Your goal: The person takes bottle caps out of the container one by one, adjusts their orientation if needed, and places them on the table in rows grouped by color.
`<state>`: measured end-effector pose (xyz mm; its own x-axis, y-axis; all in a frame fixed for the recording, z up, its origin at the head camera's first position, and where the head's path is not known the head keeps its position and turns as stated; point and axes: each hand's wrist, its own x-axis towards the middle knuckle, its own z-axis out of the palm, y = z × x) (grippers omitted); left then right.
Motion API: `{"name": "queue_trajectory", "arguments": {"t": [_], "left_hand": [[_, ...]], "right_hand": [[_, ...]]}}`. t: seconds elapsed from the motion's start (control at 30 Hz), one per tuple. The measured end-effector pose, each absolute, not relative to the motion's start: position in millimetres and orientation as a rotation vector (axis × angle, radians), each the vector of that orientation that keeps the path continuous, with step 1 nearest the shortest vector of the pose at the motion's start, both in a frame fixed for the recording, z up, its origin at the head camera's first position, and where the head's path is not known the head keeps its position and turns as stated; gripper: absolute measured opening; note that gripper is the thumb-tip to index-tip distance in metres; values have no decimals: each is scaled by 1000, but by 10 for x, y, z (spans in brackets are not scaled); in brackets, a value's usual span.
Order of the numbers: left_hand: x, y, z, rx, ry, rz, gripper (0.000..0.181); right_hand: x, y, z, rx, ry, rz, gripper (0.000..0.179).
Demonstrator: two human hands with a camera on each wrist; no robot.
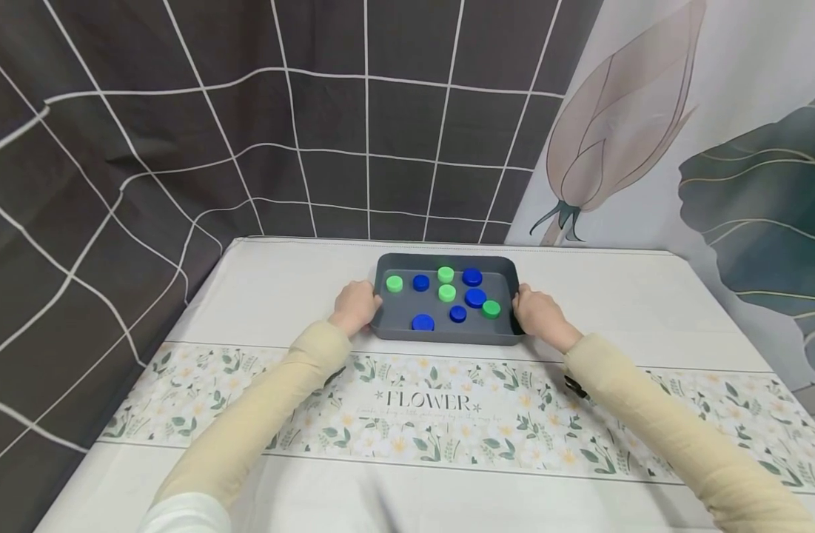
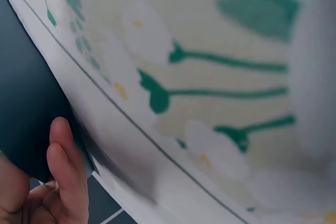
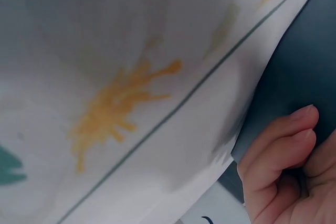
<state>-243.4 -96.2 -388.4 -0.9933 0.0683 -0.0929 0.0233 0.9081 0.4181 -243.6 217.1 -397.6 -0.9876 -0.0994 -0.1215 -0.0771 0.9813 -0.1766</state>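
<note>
A dark grey rectangular tray [image 1: 403, 312] is at the far half of the table, in the middle of the head view. Inside it lie several round plastic caps, among them a light green cap [image 1: 394, 284], a darker green cap [image 1: 491, 309] and a blue cap [image 1: 423, 323]. My left hand [image 1: 355, 305] grips the tray's left end, and my right hand [image 1: 543, 317] holds the right end. Both wrist views show curled fingers at the tray's outer wall [image 2: 26, 87]. Whether the tray touches the table or is slightly raised, I cannot tell.
A white tablecloth [image 1: 280, 281] covers the table, with a flowered band [image 1: 440, 437] marked "FLOWER" in front of the tray. A dark curtain [image 1: 327, 118] with white grid lines hangs behind and on the left. At the right hangs a white floral curtain [image 1: 620, 215].
</note>
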Motion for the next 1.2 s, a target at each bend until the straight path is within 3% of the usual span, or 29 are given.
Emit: {"name": "queue_trajectory", "arguments": {"t": [1.2], "left_hand": [[-2299, -954, -3854, 135, 2969, 595, 24]], "right_hand": [[-2296, 2162, -3989, -135, 3050, -272, 30]]}}
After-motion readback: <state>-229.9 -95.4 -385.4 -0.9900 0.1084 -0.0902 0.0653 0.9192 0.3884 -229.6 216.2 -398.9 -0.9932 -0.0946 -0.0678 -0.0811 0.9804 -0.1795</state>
